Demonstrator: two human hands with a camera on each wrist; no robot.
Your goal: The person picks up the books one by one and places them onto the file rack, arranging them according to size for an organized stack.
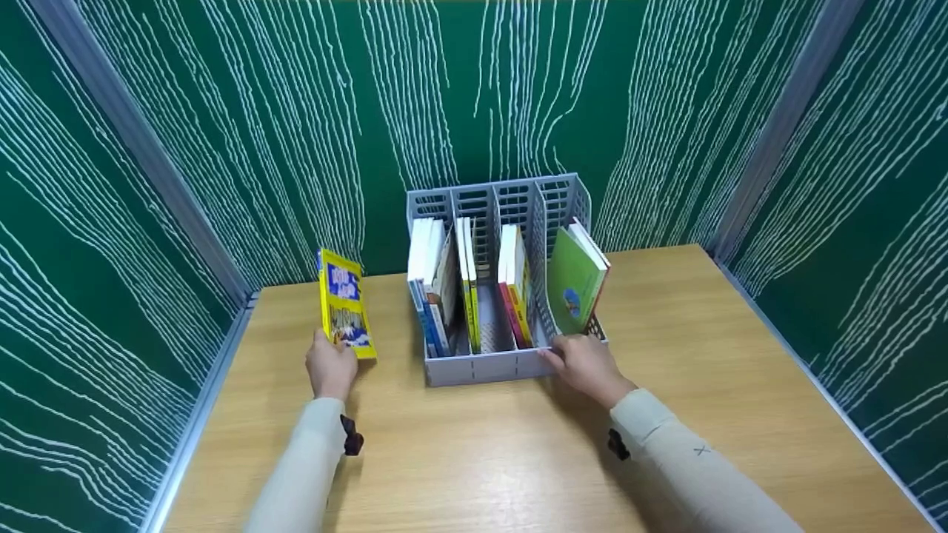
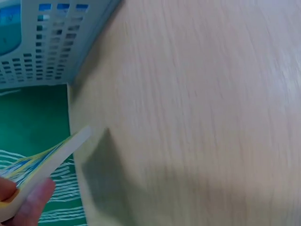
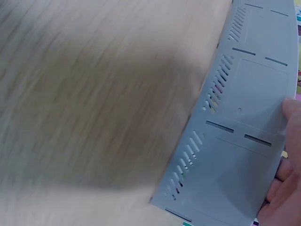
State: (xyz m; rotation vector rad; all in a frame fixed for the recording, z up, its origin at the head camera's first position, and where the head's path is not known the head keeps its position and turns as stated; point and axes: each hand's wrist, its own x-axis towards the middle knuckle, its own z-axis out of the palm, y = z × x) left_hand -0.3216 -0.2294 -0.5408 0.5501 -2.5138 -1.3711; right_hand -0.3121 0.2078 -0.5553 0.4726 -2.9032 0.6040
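Note:
My left hand (image 1: 332, 368) pinches a thin yellow book (image 1: 346, 307) by its lower end, left of a grey file rack (image 1: 485, 368). In the left wrist view, the thumb (image 2: 35, 202) lies against the book (image 2: 56, 157), which is held apart from the rack. My right hand (image 1: 589, 364) grips the rack's front rim near its right corner. Its thumb shows at the rim in the right wrist view, with the other fingers (image 3: 277, 186) curled at the edge. Just behind that hand, a green book (image 1: 574, 281) leans in the rightmost compartment.
White-paged books with blue spines (image 1: 422, 259) and a brown-covered book fill the leftmost compartment. Thin yellow-green books (image 1: 469, 289) stand in the second, red and yellow ones (image 1: 515, 296) in the third. Green walls with white lines (image 1: 296, 111) border the wooden table (image 1: 474, 451).

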